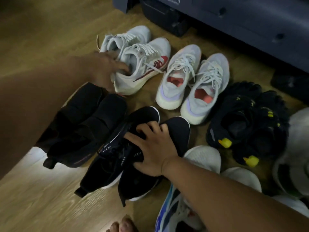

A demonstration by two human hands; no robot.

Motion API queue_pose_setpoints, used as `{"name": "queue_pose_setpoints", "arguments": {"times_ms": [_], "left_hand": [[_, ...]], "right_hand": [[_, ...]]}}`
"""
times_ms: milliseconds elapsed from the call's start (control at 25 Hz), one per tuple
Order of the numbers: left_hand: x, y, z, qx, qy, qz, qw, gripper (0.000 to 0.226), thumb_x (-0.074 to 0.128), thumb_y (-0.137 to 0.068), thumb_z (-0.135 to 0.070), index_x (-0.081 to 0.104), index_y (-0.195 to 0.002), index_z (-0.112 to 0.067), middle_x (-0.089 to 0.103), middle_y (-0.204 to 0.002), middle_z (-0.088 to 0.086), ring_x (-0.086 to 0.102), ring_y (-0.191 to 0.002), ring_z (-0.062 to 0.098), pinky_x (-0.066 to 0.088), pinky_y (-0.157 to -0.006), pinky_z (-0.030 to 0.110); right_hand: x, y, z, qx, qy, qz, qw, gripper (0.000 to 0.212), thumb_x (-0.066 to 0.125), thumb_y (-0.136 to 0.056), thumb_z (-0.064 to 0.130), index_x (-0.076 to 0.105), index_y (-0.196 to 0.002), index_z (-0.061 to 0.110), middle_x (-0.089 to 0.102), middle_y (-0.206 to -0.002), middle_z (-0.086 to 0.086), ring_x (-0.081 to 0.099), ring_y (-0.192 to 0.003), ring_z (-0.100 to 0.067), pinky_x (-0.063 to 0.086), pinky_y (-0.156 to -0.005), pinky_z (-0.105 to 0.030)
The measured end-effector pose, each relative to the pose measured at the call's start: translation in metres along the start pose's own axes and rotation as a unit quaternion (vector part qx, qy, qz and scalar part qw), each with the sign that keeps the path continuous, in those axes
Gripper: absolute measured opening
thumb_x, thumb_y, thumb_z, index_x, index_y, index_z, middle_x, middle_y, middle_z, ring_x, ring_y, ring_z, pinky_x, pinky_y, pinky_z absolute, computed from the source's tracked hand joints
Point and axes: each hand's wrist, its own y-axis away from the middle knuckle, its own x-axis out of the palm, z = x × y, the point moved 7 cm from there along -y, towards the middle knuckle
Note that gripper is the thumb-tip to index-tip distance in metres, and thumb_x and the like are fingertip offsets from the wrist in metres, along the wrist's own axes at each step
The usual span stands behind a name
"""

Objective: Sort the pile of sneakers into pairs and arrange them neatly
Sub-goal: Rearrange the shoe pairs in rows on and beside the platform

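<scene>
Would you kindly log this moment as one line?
left hand grips white-red sneaker | right hand grips black sneakers | white-pink pair side by side

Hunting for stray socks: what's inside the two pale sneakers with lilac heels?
Only a coral-pink lining shows in the openings of one pale sneaker and its mate. Their toe ends are hidden under tongues and laces.

Home interior, seen at floor level.
Wood-grain plank floor (pixel 41 206); worn sneakers (pixel 180 69) in several colours set straight on it; bare toes (pixel 123 226) at bottom edge; dark grey unit (pixel 242 22) with partial white lettering along far side, type unclear.
</scene>
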Motion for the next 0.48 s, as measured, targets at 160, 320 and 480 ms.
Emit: {"name": "queue_pose_setpoints", "arguments": {"times_ms": [160, 320, 480], "left_hand": [[-0.005, 0.036, -0.014, -0.053, -0.036, -0.005, 0.998, 0.060, 0.054, -0.082, -0.063, 0.036, -0.136, -0.043, 0.043, -0.140, 0.011, 0.045, -0.124, 0.036, 0.036, -0.099, 0.051], [-0.029, 0.058, -0.047, -0.162, -0.043, -0.046, 0.985, 0.081, 0.052, -0.086, -0.058, 0.008, -0.147, -0.030, 0.018, -0.153, 0.020, 0.032, -0.131, 0.043, 0.032, -0.100, 0.057], [-0.062, 0.061, -0.124, 0.021, 0.039, -0.215, 0.976, 0.071, 0.052, -0.080, -0.045, 0.030, -0.141, -0.018, 0.037, -0.142, 0.024, 0.040, -0.123, 0.046, 0.035, -0.099, 0.060]], "right_hand": [[-0.004, 0.003, 0.002, 0.005, 0.003, 0.037, 0.999, 0.079, 0.054, -0.072, 0.064, 0.026, -0.143, 0.044, 0.035, -0.138, 0.001, 0.028, -0.125, -0.031, 0.022, -0.099, -0.051], [-0.021, 0.012, 0.007, -0.001, -0.025, 0.107, 0.994, 0.084, 0.059, -0.077, 0.061, 0.018, -0.149, 0.044, 0.026, -0.151, -0.001, 0.024, -0.135, -0.032, 0.023, -0.105, -0.055], [-0.071, 0.054, -0.017, -0.018, -0.116, -0.010, 0.993, 0.072, 0.060, -0.087, 0.054, 0.033, -0.150, 0.033, 0.032, -0.153, -0.008, 0.033, -0.138, -0.032, 0.034, -0.108, -0.047]]}}
